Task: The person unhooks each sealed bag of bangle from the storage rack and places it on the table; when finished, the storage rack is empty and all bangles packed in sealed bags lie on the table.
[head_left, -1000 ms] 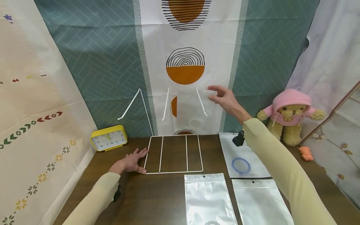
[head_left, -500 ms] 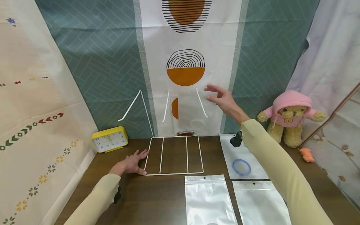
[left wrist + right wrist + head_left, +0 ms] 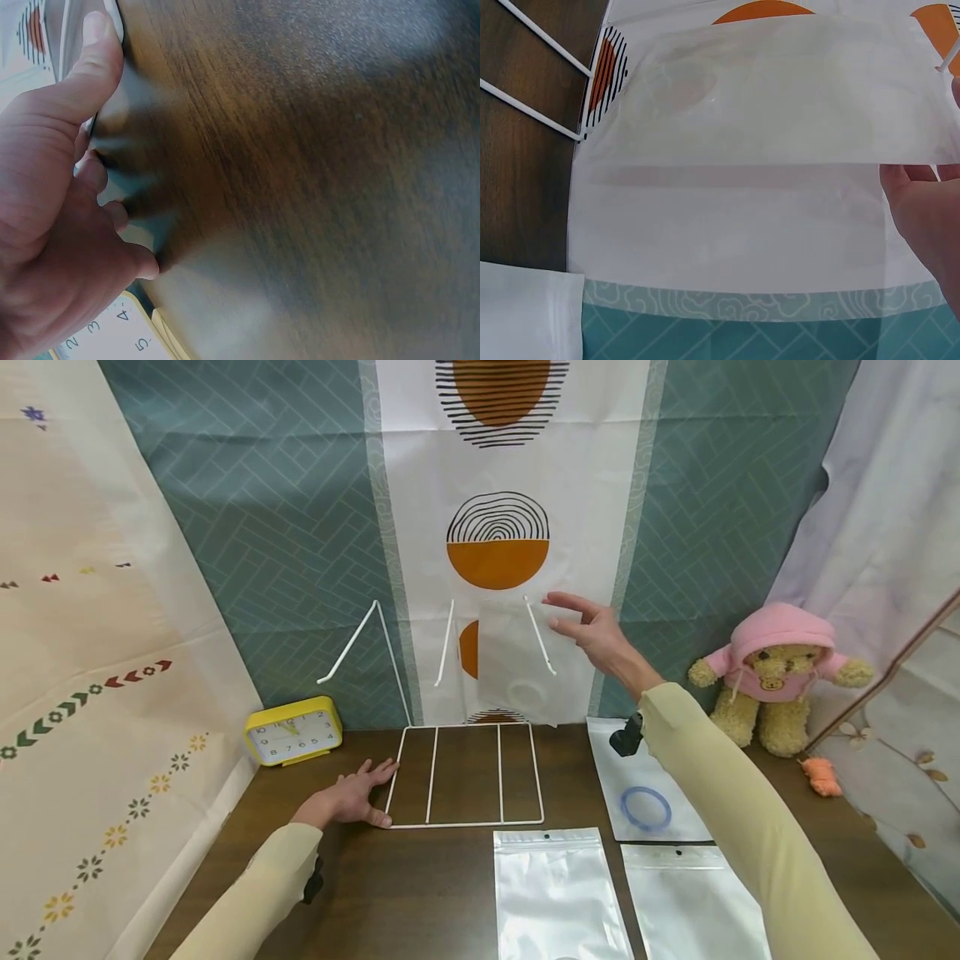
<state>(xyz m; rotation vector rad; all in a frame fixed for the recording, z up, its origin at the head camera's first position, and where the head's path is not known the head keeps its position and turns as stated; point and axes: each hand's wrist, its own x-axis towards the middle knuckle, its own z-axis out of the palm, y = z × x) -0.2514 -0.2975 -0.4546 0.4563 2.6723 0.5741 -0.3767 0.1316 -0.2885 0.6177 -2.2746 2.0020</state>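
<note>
A white wire display rack (image 3: 467,824) stands on the brown table, its thin hook arms rising in front of the patterned cloth. From the right hook hangs a pale, translucent flat bag (image 3: 506,660) with a faint ring shape low on it. My right hand (image 3: 603,635) is at the bag's upper right, thumb and index finger apart. In the right wrist view, this hand (image 3: 926,217) reaches round the bag's edge, with some fingertips hidden behind it. My left hand (image 3: 352,793) lies spread at the rack base's left side, its thumb touching the front corner.
Silver zip bags (image 3: 555,893) lie on the table at front and right. On one is a blue ring (image 3: 645,808). A yellow clock (image 3: 292,731) stands at left. At right sit a teddy bear (image 3: 780,677) in a pink hoodie and an orange yarn bundle (image 3: 821,777).
My right hand has moved slightly left, closer to the hook and the bag's top. The bag's lower right corner now shows more clearly. My left hand stays on the rack's base.
</note>
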